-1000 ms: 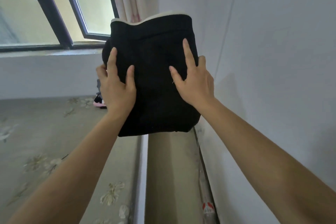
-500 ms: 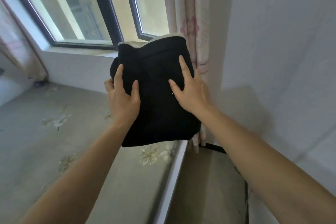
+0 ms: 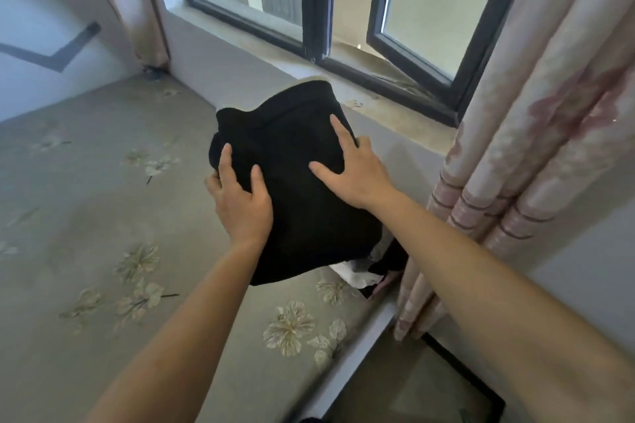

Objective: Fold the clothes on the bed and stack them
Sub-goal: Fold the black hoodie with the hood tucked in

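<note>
Two bare hands hold a folded black fabric garment point(image 3: 295, 189) with a pale inner lining above the grey floral-print bed point(image 3: 103, 233), near its right edge below the window sill. The left hand point(image 3: 242, 204) has its fingers point(image 3: 225, 161) spread and clamped on the garment's left side. The right hand point(image 3: 359, 175) presses the right side, fingers splayed. A small heap of dark and white clothes point(image 3: 371, 268) lies at the bed's right edge, beside the pink striped curtain point(image 3: 515, 148).
</note>
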`<state>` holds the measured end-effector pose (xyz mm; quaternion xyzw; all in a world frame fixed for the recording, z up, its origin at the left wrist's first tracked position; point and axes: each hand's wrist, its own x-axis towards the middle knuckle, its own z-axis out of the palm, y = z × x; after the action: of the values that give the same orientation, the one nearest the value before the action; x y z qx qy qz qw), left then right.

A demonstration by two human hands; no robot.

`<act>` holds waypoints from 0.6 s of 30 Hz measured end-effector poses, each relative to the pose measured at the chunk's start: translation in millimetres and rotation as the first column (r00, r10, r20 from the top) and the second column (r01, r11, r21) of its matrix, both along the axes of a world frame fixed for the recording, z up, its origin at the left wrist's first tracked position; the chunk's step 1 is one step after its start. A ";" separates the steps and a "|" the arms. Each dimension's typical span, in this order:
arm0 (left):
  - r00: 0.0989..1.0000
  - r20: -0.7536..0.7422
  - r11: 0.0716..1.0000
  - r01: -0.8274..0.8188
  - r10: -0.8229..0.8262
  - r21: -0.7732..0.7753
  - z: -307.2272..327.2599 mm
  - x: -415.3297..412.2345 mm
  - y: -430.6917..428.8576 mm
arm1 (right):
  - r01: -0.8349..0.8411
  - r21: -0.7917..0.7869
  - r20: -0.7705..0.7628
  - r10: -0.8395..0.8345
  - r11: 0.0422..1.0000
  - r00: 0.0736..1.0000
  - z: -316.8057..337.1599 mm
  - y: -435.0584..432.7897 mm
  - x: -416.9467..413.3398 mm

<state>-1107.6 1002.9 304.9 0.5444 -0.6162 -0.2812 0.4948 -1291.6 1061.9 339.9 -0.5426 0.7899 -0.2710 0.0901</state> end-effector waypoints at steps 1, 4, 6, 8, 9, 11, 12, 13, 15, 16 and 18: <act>1.000 -0.010 0.999 -0.005 0.005 0.033 -9.2 -14.0 -10.5 | -0.006 0.031 0.019 0.006 1.000 1.000 -6.5 -13.3 -14.2; 0.999 -0.044 0.992 -0.011 0.016 0.122 -36.2 -58.4 -33.0 | -0.031 0.097 0.047 0.026 0.995 0.999 -27.4 -44.7 -60.4; 0.998 -0.062 0.981 -0.013 0.025 0.194 -55.6 -88.1 -42.5 | -0.033 0.155 0.003 0.033 0.987 0.999 -45.1 -60.1 -90.2; 0.997 -0.070 0.955 -0.022 0.045 0.294 -79.7 -115.3 -44.3 | -0.035 0.242 -0.061 0.052 0.970 0.997 -66.6 -71.0 -115.4; 0.996 -0.074 0.937 -0.026 0.055 0.347 -93.4 -129.7 -43.8 | -0.037 0.286 -0.090 0.065 0.957 0.994 -78.6 -76.4 -128.0; 0.994 -0.089 0.889 -0.013 0.060 0.457 -122.3 -159.1 -40.3 | -0.036 0.368 -0.149 0.098 0.929 0.984 -104.0 -87.5 -152.1; 0.993 -0.105 0.852 0.001 0.063 0.523 -137.2 -174.0 -37.3 | -0.043 0.400 -0.187 0.128 0.916 0.974 -116.9 -94.8 -163.6; 0.989 -0.130 0.804 0.026 0.064 0.594 -152.0 -187.7 -34.2 | -0.060 0.430 -0.220 0.169 0.901 0.961 -130.7 -102.7 -174.8; 0.985 -0.163 0.676 0.088 0.048 0.732 -182.2 -209.3 -29.8 | -0.099 0.504 -0.252 0.256 0.858 0.933 -164.2 -113.7 -197.0; 0.984 -0.175 0.619 0.116 0.034 0.777 -197.2 -214.6 -29.4 | -0.119 0.536 -0.249 0.291 0.836 0.924 -182.6 -116.9 -206.5; 0.975 -0.221 0.556 0.185 -0.003 0.811 -223.3 -215.7 -33.4 | -0.129 0.560 -0.221 0.298 0.819 0.929 -215.6 -121.0 -220.1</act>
<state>-1323.3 969.5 81.6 0.6485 -0.3895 -0.6146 0.2237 -1511.7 940.9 124.3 -0.6161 0.7715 0.0572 0.1479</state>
